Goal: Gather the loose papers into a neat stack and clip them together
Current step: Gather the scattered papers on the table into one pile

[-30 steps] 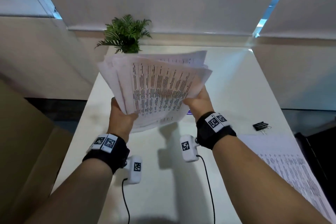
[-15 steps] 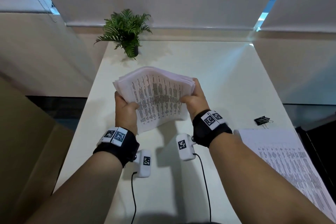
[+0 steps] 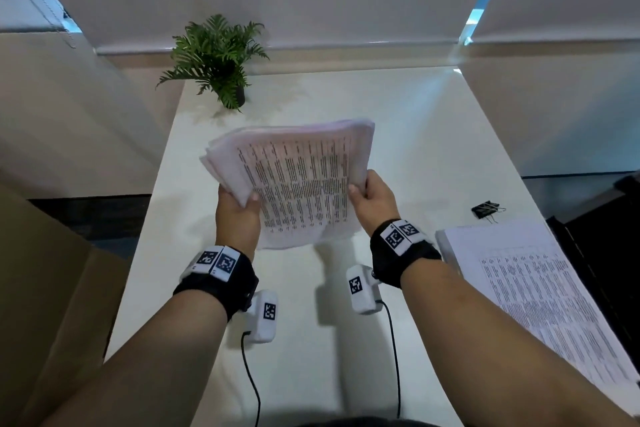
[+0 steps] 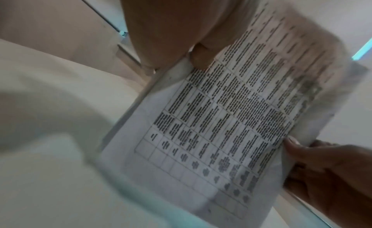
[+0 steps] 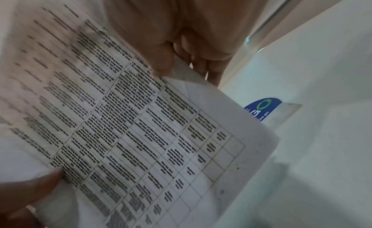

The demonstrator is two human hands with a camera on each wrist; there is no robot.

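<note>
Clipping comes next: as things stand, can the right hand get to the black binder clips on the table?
Probably not yet. The right hand grips the papers together with the left hand. The binder clips lie off to its right on bare table, path clear, once it lets go.

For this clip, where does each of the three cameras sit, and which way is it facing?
Head: worn on the head, looks forward and down at the table; both forearms, left hand and right hand show.
Left wrist: looks along the left hand at the paper stack.
Right wrist: looks along the right hand at it.
All three share the paper stack; each wrist view also catches the opposite thumb.
</note>
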